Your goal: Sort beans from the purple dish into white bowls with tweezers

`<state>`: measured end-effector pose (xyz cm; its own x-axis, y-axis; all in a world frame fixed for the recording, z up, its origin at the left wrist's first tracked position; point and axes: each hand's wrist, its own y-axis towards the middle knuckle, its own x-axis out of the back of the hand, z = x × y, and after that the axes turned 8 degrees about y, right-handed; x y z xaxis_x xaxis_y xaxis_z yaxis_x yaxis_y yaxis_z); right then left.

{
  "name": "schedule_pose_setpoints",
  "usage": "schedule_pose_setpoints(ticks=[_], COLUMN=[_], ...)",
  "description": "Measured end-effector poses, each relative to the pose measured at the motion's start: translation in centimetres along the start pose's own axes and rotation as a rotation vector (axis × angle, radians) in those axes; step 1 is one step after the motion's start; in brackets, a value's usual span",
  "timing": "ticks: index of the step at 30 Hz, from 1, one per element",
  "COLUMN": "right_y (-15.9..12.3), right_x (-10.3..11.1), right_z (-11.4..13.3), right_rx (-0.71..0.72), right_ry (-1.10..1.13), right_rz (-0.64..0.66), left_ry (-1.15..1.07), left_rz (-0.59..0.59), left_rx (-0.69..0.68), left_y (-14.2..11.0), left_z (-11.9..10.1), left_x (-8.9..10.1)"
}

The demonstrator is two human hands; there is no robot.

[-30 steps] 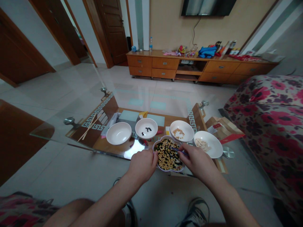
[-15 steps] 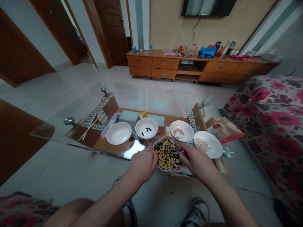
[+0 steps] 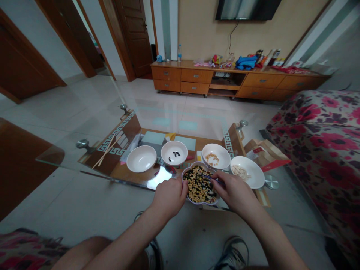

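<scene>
My left hand (image 3: 170, 195) grips the left rim of a scalloped bowl (image 3: 194, 203) at the front edge of the glass table. Mixed yellow and black beans (image 3: 198, 185) fill that bowl. Between the thumb and fingers of my right hand (image 3: 232, 190) are slim dark tweezers (image 3: 211, 177), their tips down among the beans. Behind stand a white bowl with a few black beans (image 3: 174, 159) and another holding yellow beans (image 3: 212, 159). To the right, a white bowl (image 3: 257, 176) contains pale flat seeds (image 3: 240, 172). Farthest left is a white bowl (image 3: 140, 159) with nothing inside.
Wooden chopsticks (image 3: 106, 152) lie at the left of the glass table (image 3: 67, 150). A brown paper bag (image 3: 267, 152) is beyond the right bowl. A flowered sofa (image 3: 323, 131) stands at right, a long wooden cabinet (image 3: 194, 80) against the far wall.
The tweezers' tips have shifted very slightly among the beans. Both hands and all the bowls stay practically where they were.
</scene>
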<state>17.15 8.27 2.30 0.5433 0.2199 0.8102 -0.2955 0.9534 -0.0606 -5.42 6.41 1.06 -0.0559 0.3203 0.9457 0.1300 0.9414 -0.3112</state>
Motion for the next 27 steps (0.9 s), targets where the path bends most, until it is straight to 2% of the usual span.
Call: schedule_pose_setpoints(ticks=[5, 9, 12, 18, 27], right_y=[-0.2, -0.3, -0.3, -0.4, -0.4], right_x=[0.6, 1.2, 1.5, 1.6, 1.5], right_z=[0.4, 0.5, 0.4, 0.1, -0.1], right_rx=[-0.021, -0.139, -0.226, -0.300, -0.264], right_ry=[-0.029, -0.085, -0.139, -0.159, -0.109], right_rz=[-0.133, -0.320, -0.411, -0.508, -0.539], left_ry=[0.002, 0.004, 0.004, 0.008, 0.008], left_rz=[-0.010, -0.007, 0.004, 0.005, -0.001], left_rx=[-0.002, -0.003, 0.001, 0.006, 0.003], left_y=[0.1, 0.1, 0.1, 0.0, 0.0], left_z=[0.0, 0.0, -0.1, -0.1, -0.1], left_x=[-0.1, 0.0, 0.1, 0.2, 0.1])
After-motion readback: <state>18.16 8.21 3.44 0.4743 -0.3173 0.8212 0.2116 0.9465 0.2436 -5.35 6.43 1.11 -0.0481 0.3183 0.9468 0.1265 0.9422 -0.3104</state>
